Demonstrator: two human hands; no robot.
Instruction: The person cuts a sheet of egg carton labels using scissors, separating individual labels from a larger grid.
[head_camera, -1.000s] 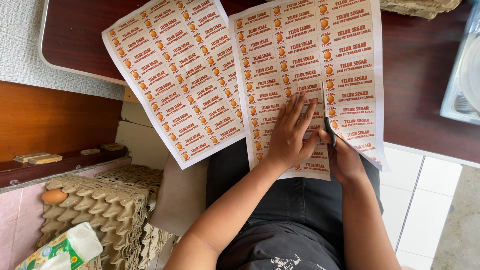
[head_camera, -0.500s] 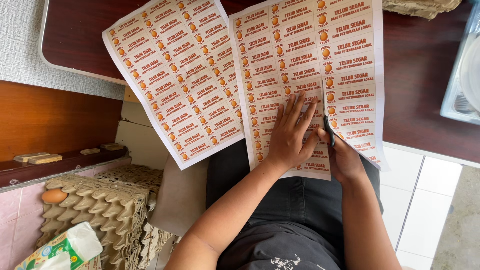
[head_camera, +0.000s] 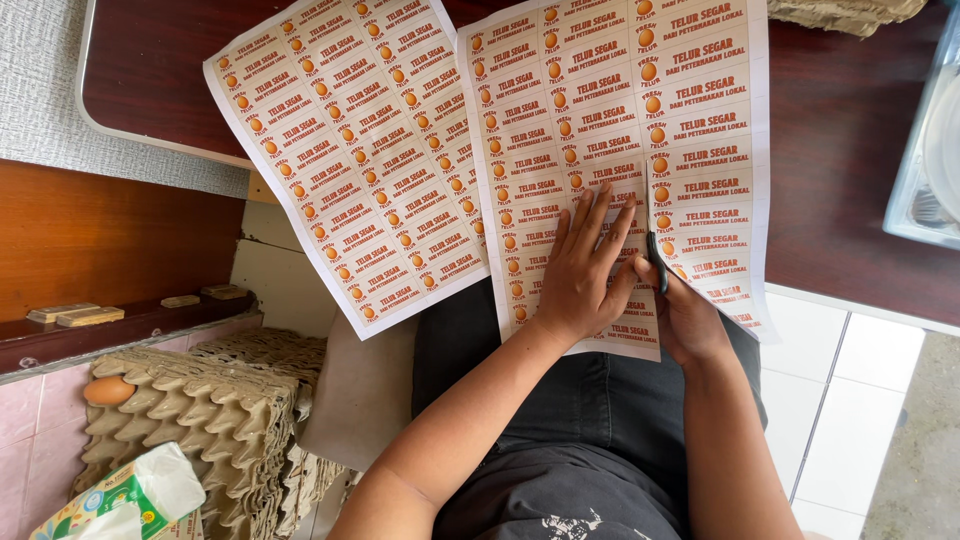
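- Head view: left hand (head_camera: 583, 275) lies flat, fingers spread, pinning the label sheet (head_camera: 620, 150) that hangs off the dark surface (head_camera: 850, 150) over my lap.
- Right hand (head_camera: 685, 310), grip closed round the scissors (head_camera: 656, 262), blades in the sheet.
- I'd judge: keep the paper taut, cut along the white gap between rows.

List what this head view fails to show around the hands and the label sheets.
- Scissors: only the dark blades show; the right hand hides the handles.
- Right label sheet: the top is cut off by the frame, and the left hand covers part of it.
- Clear container: cut off by the right edge, contents blurred.
- Egg tray stack: its bottom runs out of frame; tray count cannot be told.
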